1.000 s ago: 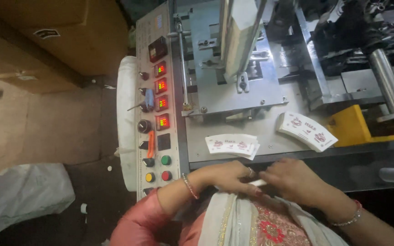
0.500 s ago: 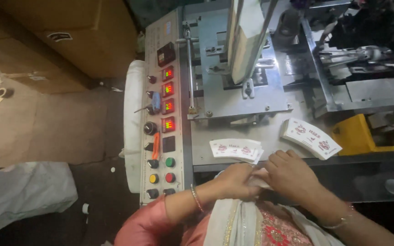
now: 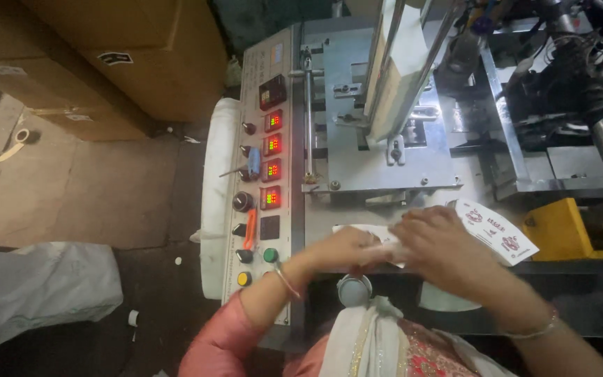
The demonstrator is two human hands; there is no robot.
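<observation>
Holding a small stack of white, fan-shaped printed paper blanks (image 3: 385, 241) between them, the left hand (image 3: 340, 253) and the right hand (image 3: 441, 248) meet on the grey metal machine table (image 3: 319, 223). Both hands look curled around the stack, the left at its near-left end and the right over its right end, though motion blur hides the fingertips, so I cannot tell how firm the grip is.

These blanks seem to be thin coated paper: light, flexible, and rather smooth, so they could slide apart like cards. I judge it best to pinch them at the two short ends and keep the edges square, because a bent corner would stay bent.

Just beyond the right hand lies a second fanned bundle of white blanks with red print (image 3: 497, 230), flat on the table, beside a yellow metal block (image 3: 560, 230). To the left of the left hand stands a pale control panel with red displays, knobs and round buttons (image 3: 263, 181), hard and glossy.
</observation>
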